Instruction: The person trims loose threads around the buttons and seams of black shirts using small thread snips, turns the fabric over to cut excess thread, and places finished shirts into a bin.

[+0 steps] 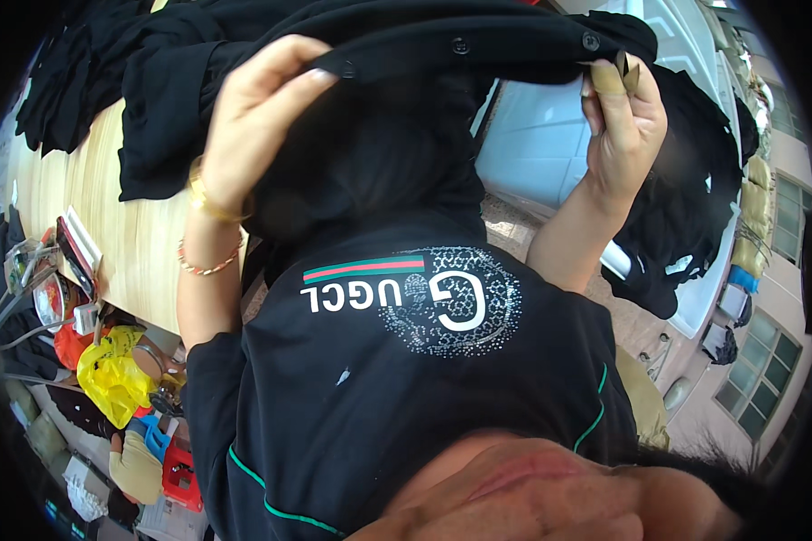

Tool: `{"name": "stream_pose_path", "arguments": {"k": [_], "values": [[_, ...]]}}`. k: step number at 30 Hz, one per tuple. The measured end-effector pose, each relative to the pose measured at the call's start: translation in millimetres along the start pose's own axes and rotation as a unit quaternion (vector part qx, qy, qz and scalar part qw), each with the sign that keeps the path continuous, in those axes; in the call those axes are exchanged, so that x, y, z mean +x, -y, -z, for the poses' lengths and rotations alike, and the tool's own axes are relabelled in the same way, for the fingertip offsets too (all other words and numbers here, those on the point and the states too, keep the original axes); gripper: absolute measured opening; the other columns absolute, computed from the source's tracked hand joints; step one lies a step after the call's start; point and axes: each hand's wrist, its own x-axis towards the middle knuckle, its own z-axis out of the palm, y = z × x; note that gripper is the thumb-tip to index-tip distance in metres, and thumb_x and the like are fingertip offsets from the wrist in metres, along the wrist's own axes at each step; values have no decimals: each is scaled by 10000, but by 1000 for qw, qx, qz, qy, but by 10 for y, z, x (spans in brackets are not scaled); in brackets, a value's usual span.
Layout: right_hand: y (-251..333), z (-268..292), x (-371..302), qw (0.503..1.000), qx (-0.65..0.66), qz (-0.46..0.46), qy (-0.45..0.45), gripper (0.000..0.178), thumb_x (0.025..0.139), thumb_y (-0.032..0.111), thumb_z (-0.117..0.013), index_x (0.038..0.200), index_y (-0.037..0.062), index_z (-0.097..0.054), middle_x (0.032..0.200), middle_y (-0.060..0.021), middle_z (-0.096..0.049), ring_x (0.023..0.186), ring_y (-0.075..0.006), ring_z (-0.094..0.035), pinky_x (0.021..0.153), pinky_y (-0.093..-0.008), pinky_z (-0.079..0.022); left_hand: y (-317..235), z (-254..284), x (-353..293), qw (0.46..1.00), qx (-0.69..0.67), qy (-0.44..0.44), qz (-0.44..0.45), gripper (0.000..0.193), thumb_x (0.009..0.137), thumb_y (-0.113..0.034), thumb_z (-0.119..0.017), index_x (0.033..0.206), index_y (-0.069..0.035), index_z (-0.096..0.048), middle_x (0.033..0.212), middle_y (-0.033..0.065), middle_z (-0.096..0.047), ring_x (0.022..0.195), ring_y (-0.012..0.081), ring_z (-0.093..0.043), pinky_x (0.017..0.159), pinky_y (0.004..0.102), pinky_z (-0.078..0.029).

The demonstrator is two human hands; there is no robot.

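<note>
A black buttoned garment (397, 56) is stretched across in front of me, its button strip running from side to side. Three dark round buttons show along it, the rightmost button (591, 41) close to my right hand. My left hand (260, 113), with a gold bracelet and a braided band at the wrist, pinches the strip beside the leftmost button (348, 69). At the other end my right hand (627, 122) is closed at the strip's lower edge. A tan covering wraps one of its fingers, and a small dark pointed piece shows between the fingers, too small to name.
More black cloth (167, 108) lies over a pale wooden table (90, 189) on the left. To the right stand a light blue-white plastic bin (532, 144) and a heap of black garments (672, 198). A yellow plastic bag (113, 374) and a red stool (180, 473) are at lower left.
</note>
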Motion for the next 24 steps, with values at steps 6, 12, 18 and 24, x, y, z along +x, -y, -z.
{"name": "stream_pose_path", "arguments": {"k": [6,12,18,24], "values": [[-335,-343,-129,984,-146,86,50,197,872,-14,-766,1060,-3,-708,939,-24,-712,857,-81,-657,740,-214,-508,-408,827,-450,969,-245,23,10,185,1005,-91,-539,1120,39,-605,1099,90,-640,1124,170,-598,1042,297,-415],[-853,-701,-517,900,-311,241,187,408,603,54,-828,999,119,-754,847,-25,-692,643,-170,-653,561,-277,-516,172,1176,-789,979,163,-57,111,55,941,-40,-699,921,-25,-650,944,-28,-606,886,60,-545,851,189,-401],[-919,-643,-554,910,-301,227,174,389,645,86,-853,1022,101,-757,838,-40,-693,675,-180,-666,580,-283,-520,-445,605,-761,848,520,-97,-6,196,868,-98,-792,1049,-62,-725,1000,55,-719,920,160,-652,774,278,-466],[-883,-669,-568,907,-298,239,176,438,607,69,-883,1025,65,-751,838,-75,-693,696,-197,-674,583,-277,-523,-641,-239,-466,893,422,-93,-121,228,823,-32,-780,1050,-58,-779,1039,79,-697,898,166,-640,744,277,-463]]}}
